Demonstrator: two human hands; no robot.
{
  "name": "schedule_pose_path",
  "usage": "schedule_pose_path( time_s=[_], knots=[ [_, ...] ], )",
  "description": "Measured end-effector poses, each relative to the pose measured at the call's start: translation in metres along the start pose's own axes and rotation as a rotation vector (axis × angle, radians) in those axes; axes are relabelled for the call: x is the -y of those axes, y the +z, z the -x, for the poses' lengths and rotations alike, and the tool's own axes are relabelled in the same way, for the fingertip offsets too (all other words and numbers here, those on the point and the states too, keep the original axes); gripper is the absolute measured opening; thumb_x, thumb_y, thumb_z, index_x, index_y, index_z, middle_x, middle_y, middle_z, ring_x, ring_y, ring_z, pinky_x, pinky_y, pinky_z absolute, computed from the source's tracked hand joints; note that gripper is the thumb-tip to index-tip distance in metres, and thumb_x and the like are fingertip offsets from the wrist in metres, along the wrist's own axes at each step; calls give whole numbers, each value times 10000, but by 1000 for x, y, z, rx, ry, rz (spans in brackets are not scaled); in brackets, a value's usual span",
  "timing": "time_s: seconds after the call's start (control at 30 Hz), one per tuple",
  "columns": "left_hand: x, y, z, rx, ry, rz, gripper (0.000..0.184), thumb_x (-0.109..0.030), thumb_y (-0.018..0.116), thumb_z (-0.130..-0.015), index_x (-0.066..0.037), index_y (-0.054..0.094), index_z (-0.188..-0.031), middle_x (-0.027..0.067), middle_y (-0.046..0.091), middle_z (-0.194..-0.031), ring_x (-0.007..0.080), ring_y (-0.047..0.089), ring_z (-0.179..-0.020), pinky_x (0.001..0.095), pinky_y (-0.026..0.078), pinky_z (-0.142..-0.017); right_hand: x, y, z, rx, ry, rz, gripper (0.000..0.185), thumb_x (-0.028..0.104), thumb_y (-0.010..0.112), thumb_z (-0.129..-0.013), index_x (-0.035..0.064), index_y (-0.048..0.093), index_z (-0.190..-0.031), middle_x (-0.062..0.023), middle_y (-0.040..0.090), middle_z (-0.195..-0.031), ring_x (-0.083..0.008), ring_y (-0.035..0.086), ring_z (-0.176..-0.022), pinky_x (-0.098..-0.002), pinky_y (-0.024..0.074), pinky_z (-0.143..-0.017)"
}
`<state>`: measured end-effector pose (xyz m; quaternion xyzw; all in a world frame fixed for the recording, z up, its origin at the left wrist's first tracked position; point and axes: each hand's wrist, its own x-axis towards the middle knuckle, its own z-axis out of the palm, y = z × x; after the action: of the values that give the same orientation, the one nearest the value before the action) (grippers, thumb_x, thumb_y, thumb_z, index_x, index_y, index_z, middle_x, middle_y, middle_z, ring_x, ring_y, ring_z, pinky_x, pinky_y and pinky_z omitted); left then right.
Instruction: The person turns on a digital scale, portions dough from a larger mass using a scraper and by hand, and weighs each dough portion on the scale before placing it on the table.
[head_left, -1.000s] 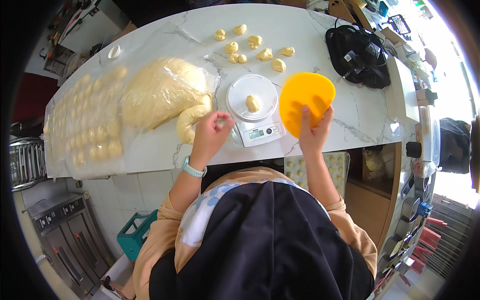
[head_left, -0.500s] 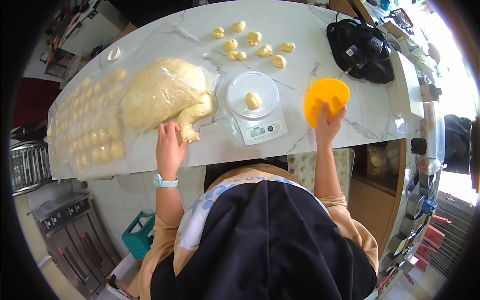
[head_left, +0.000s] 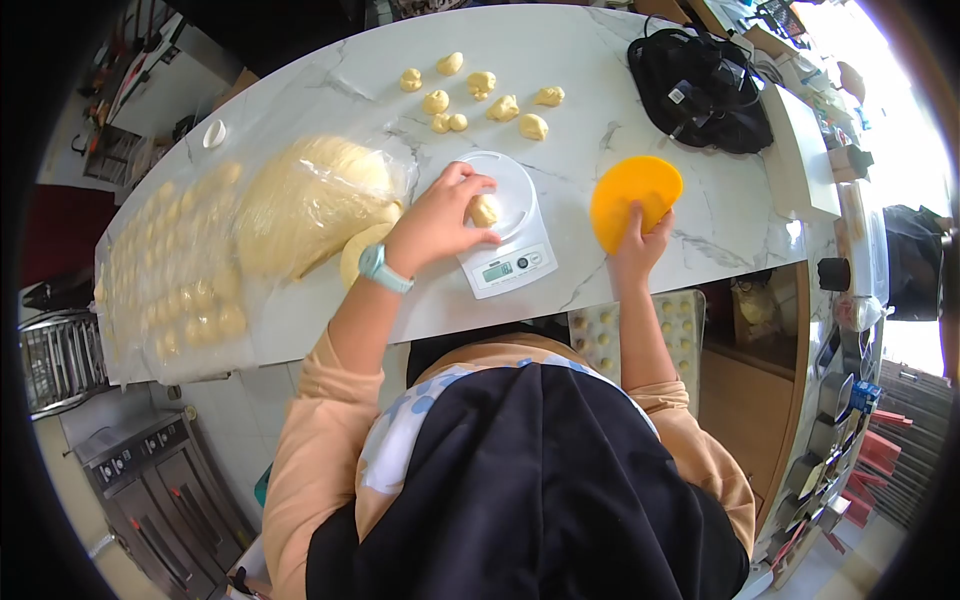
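My left hand [head_left: 437, 217] reaches over the white kitchen scale [head_left: 510, 270], its fingers and thumb curled around a small piece of dough [head_left: 485, 210] at the left side of the round weighing plate [head_left: 515, 195]. In my right hand [head_left: 640, 245] is a yellow dough scraper [head_left: 635, 195], held flat side up above the table. Left of the scale lies a large mass of dough [head_left: 315, 200] under clear plastic; an uncovered end of it [head_left: 365, 250] is partly hidden behind my left wrist.
Several loose dough pieces [head_left: 502, 108] lie beyond the scale. Rows of dough balls [head_left: 185, 265] sit under plastic at the left. A black bag [head_left: 700, 90] rests at the back right of the marble table [head_left: 590, 60]. A tray of small dough balls [head_left: 680, 320] is below the table edge.
My left hand has moved right from the large dough's loose end to the piece on the scale and closed around it. That piece has shifted left on the plate. My right hand still holds the scraper.
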<state>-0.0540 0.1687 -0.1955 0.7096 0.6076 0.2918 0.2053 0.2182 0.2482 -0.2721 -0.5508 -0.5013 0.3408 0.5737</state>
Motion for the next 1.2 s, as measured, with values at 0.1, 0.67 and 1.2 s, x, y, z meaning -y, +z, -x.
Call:
schedule_pose_path(
  time_s=[0.1, 0.67, 1.2],
  knots=[
    [24, 1, -36, 229, -200, 279, 308, -208, 753, -791, -5, 656, -1001, 63, 664, -951, 124, 613, -796, 242, 498, -747, 3, -2, 2, 4, -23, -9, 385, 159, 599, -910, -23, 454, -1217, -133, 601, -1063, -207, 590, -957, -318, 475, -823],
    [36, -18, 10, -679, -130, 214, 299, -277, 657, -869, 19, 614, -884, 108, 602, -815, 222, 566, -744, 320, 458, -667, -11, -4, -4, -48, 6, -225, 330, 101, 569, -921, -7, 436, -1204, -100, 571, -1093, -173, 577, -970, -295, 479, -826],
    [37, 41, 184, -939, -540, -133, 324, -92, 783, -676, -31, 594, -931, 111, 632, -906, 311, 596, -851, 376, 472, -765, 166, 230, 141, 1871, -875, 571, 356, 201, 555, -855, 74, 427, -1161, -143, 639, -832, -349, 625, -686, -440, 500, -592]
  ],
)
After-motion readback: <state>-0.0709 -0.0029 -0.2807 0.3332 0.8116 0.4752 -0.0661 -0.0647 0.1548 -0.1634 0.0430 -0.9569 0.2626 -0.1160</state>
